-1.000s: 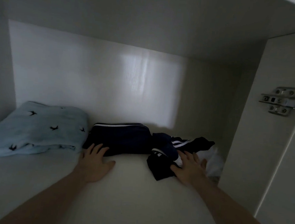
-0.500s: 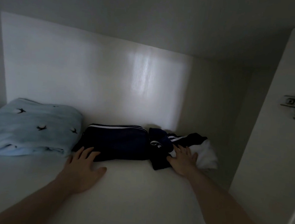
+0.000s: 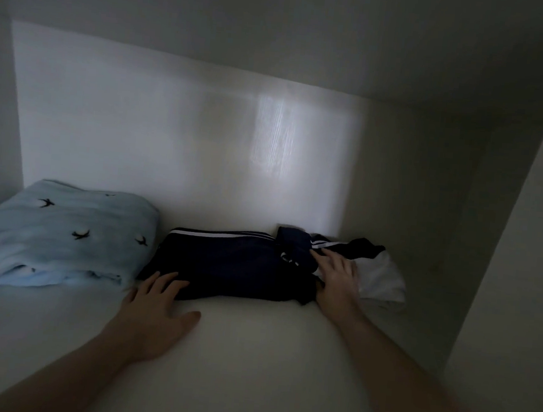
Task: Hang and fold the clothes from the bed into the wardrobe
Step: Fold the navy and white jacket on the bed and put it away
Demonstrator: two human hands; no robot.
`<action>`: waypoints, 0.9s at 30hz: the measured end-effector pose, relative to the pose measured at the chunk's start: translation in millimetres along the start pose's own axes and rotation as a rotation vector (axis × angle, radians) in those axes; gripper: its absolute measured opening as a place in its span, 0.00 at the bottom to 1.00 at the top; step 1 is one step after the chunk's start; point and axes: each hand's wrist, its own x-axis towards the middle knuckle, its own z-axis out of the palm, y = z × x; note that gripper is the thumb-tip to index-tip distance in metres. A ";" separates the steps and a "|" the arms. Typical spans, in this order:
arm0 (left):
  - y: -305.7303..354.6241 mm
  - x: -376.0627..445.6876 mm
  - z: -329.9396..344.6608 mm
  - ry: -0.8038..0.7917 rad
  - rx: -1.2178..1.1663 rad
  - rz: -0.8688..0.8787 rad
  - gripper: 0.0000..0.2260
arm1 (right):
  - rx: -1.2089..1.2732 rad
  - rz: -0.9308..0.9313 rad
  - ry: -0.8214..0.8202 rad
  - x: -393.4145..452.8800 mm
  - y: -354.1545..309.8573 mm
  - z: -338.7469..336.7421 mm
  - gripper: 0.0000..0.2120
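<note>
Hands with straight, spread fingers on a white wardrobe shelf (image 3: 251,352): left hand (image 3: 155,314) touches a folded navy white-striped garment (image 3: 226,261); right hand (image 3: 339,277) presses a crumpled dark-and-white pile (image 3: 379,274). Folded pale-blue bird-print cloth (image 3: 57,233) lies left.

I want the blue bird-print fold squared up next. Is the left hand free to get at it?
Probably yes: the left hand lies flat at the navy fold, holding nothing, and the light blue fold sits just beside it with only bare shelf between.
</note>
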 end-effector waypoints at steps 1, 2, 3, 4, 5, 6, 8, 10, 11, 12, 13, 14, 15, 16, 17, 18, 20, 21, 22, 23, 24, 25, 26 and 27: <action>0.2 -0.5 -0.6 -0.002 -0.005 0.000 0.47 | 0.034 -0.011 0.031 -2.4 -1.0 -0.2 0.31; 0.7 -1.4 -1.2 -0.001 -0.011 0.000 0.47 | 0.065 -0.008 0.008 -5.3 -2.0 -0.3 0.31; 1.3 -2.5 -1.7 0.003 -0.018 -0.001 0.48 | 0.089 -0.001 -0.047 -8.2 -2.6 0.3 0.31; 2.2 -3.4 -2.5 0.005 -0.023 -0.004 0.48 | 0.109 0.018 -0.128 -11.8 -4.9 -1.0 0.33; 3.3 -4.2 -3.4 0.005 -0.024 -0.008 0.48 | 0.120 0.033 -0.194 -15.0 -5.9 -1.6 0.35; 4.8 -5.0 -4.7 0.003 -0.022 -0.009 0.48 | 0.119 0.041 -0.212 -18.4 -7.7 -3.1 0.36; 6.4 -6.2 -6.3 0.000 -0.019 -0.010 0.48 | 0.101 0.016 -0.104 -26.3 -10.8 -5.8 0.33; 7.0 -7.1 -6.6 -0.006 -0.024 -0.009 0.48 | 0.094 0.016 0.000 -31.1 -13.5 -9.9 0.26; 6.8 -7.2 -7.1 -0.007 -0.025 -0.008 0.48 | 0.121 0.025 0.005 -31.0 -14.4 -10.9 0.21; 6.2 -7.5 -7.1 -0.008 -0.024 -0.008 0.48 | 0.160 0.043 -0.018 -29.7 -15.6 -11.2 0.16; 5.5 -7.0 -6.8 -0.009 -0.021 -0.006 0.47 | 0.186 0.067 -0.055 -27.7 -17.0 -10.7 0.14; 4.7 -6.1 -6.3 -0.010 -0.020 -0.004 0.47 | 0.183 0.106 -0.099 -25.9 -20.4 -10.5 0.12; 4.3 -5.4 -5.8 -0.013 -0.023 -0.003 0.46 | 0.150 0.156 -0.139 -23.6 -25.3 -10.6 0.11; 4.1 -4.7 -5.4 -0.016 -0.027 -0.002 0.43 | 0.093 0.218 -0.161 -20.7 -32.3 -12.2 0.09; 3.5 -4.2 -4.5 -0.018 -0.025 0.002 0.40 | 0.047 0.269 -0.168 -19.1 -39.3 -12.8 0.07; 2.9 -3.8 -3.3 -0.012 -0.021 0.005 0.36 | 0.031 0.298 -0.174 -19.0 -46.1 -12.3 0.08; 2.1 -2.8 -1.4 0.009 -0.014 0.002 0.32 | 0.051 0.306 -0.164 -24.5 -59.1 -11.8 0.16; 2.1 -1.6 -1.3 0.009 -0.011 0.001 0.31 | 0.052 0.303 -0.162 -30.8 -65.8 -13.2 0.17; 2.1 -0.5 -1.4 0.003 -0.014 0.000 0.31 | 0.046 0.302 -0.171 -38.6 -72.2 -15.6 0.16; 2.3 -0.1 -1.7 -0.003 -0.020 0.002 0.31 | 0.035 0.304 -0.184 -48.3 -78.5 -18.3 0.15; 2.7 -0.1 -2.0 -0.008 -0.024 0.004 0.31 | 0.026 0.313 -0.207 -59.5 -85.1 -22.2 0.15; 3.0 -0.7 -2.5 -0.015 -0.028 0.007 0.31 | 0.022 0.329 -0.235 -72.3 -93.0 -27.8 0.17; 3.6 -1.4 -3.5 -0.026 -0.036 0.011 0.31 | 0.020 0.349 -0.259 -85.3 -102.7 -35.2 0.19; 3.9 -3.0 -5.2 -0.036 -0.044 0.014 0.30 | 0.020 0.366 -0.273 -98.7 -113.3 -43.0 0.21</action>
